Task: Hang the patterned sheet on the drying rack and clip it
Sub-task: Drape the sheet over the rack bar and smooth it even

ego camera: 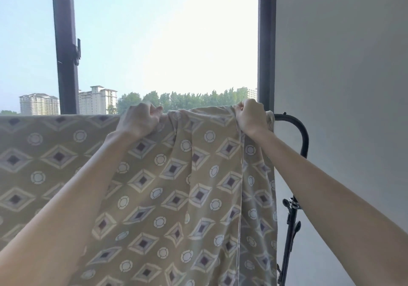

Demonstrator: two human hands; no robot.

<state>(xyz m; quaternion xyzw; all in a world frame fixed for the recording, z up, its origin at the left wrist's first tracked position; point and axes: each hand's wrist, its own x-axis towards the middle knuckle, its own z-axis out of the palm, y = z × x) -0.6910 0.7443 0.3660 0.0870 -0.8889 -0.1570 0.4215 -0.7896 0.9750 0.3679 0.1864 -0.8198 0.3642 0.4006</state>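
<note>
The tan patterned sheet [172, 193], printed with diamonds and circles, hangs over the top bar of a black drying rack [302, 135] and drapes down in front of me. Its left part lies flat; the right part is bunched into folds. My left hand [139, 120] grips the sheet's top edge at the bar near the middle. My right hand [250, 115] pinches the gathered fabric at the bar's right end, where the rack's tube curves down. No clip is visible.
A dark-framed window [66, 49] stands behind the rack, with buildings and trees outside. A plain white wall [344, 76] closes the right side. The rack's black upright with a joint fitting [292, 208] runs down beside the sheet's right edge.
</note>
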